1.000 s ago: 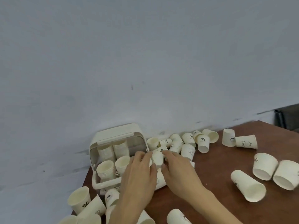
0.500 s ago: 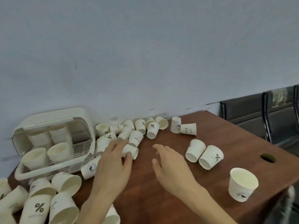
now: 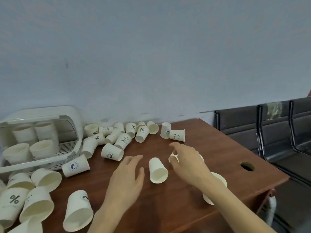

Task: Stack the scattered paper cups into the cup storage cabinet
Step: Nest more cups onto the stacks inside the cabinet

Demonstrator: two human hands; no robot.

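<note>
Right hand [image 3: 188,161] curled round paper cup [image 3: 173,158]; left hand [image 3: 127,179] held flat, fingers relaxed, over bench [image 3: 210,148]; plain cup [image 3: 157,170] laid between; cabinet [image 3: 70,118] at left.

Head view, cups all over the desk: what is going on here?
A person is gathering white paper cups scattered across a brown wooden table. The right hand curls its fingers round the rim of one white paper cup, mostly hidden beneath it. The left hand hangs open beside a plain white paper cup lying on its side, not touching it. The white plastic cup storage cabinet at the back left stands open with several stacks inside; many cups still lie outside.
</note>
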